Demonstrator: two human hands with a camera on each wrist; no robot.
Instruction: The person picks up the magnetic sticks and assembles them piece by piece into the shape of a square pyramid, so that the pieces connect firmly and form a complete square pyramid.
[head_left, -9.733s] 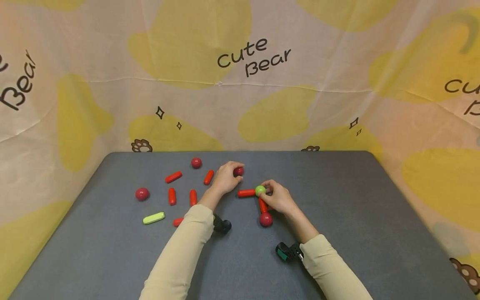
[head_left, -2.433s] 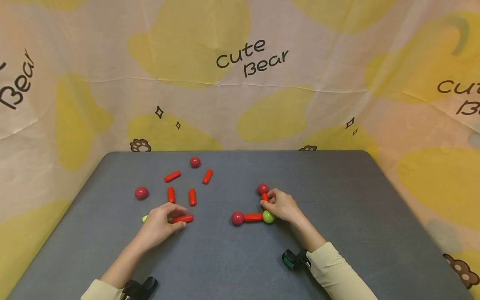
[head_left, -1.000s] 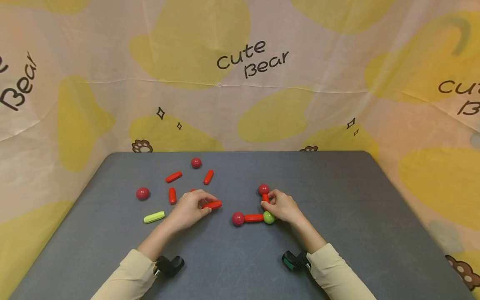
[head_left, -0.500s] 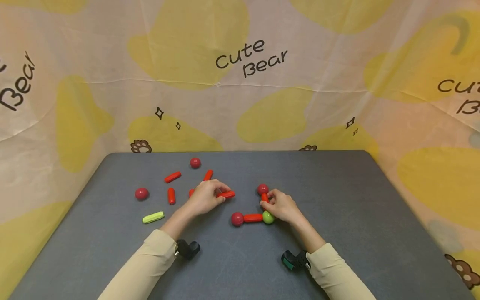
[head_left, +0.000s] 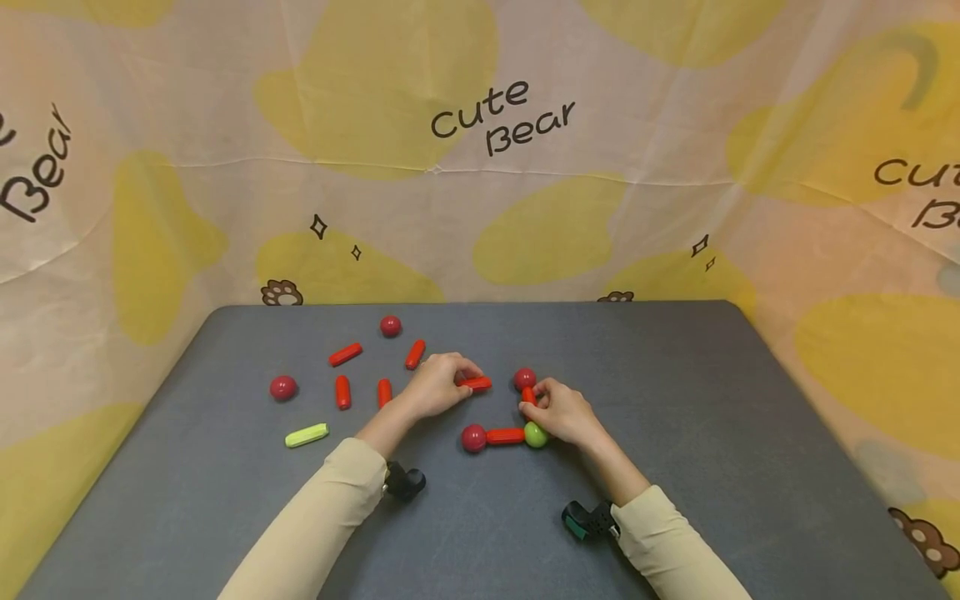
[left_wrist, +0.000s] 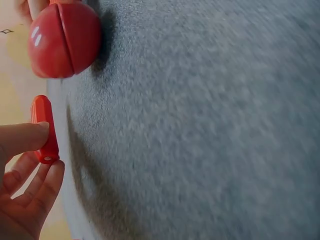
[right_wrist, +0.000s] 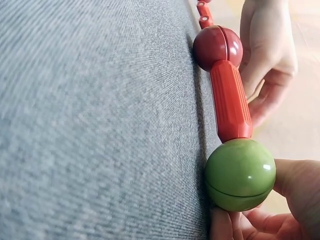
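My left hand [head_left: 442,385] pinches a red toy rod [head_left: 478,384] between thumb and fingers, left of the far red ball [head_left: 524,379]. In the left wrist view the rod's end shows a small metallic dot. My right hand [head_left: 566,412] pinches another red rod [head_left: 528,395], which joins that far ball to a green ball [head_left: 536,434]. From the green ball a further red rod [head_left: 506,436] runs left to a near red ball [head_left: 473,437], making an L shape. The right wrist view shows the green ball [right_wrist: 240,175] up close, against my right thumb.
Loose on the grey table [head_left: 712,467] at left lie several red rods [head_left: 342,392], a light green rod [head_left: 307,435] and two red balls [head_left: 283,387]. A printed cloth [head_left: 420,217] stands behind the table and along both sides.
My left hand has lifted a red rod from beside the light green rod and carried it right and farther back. Since the oldest frame, the joined piece has turned and gained a second red ball.
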